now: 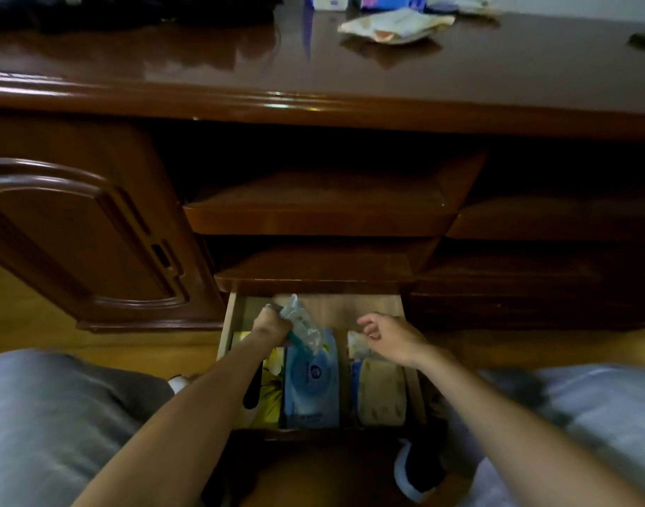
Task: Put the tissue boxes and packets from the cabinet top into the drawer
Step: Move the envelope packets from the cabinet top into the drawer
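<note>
The bottom drawer (228, 325) is pulled out below me. In it lie a yellow tissue box (271, 387), a blue wipes packet (311, 384) and a beige packet (381, 393). My left hand (271, 325) is closed on a clear crinkled plastic packet (300, 325) over the drawer's back left. Over the right side hovers my right hand (385, 336), fingers spread, just above a small pale packet (355, 343). On the cabinet top (167, 60) sit a flat beige packet (394, 25) and blue and purple boxes (392, 1) at the far edge.
A carved cabinet door (79, 232) stands to the left of the drawer. Two open shelves (321, 210) sit above it. Dark fabric (123, 9) lies at the top's back left, a dark object (644, 42) at its right edge. My knees flank the drawer.
</note>
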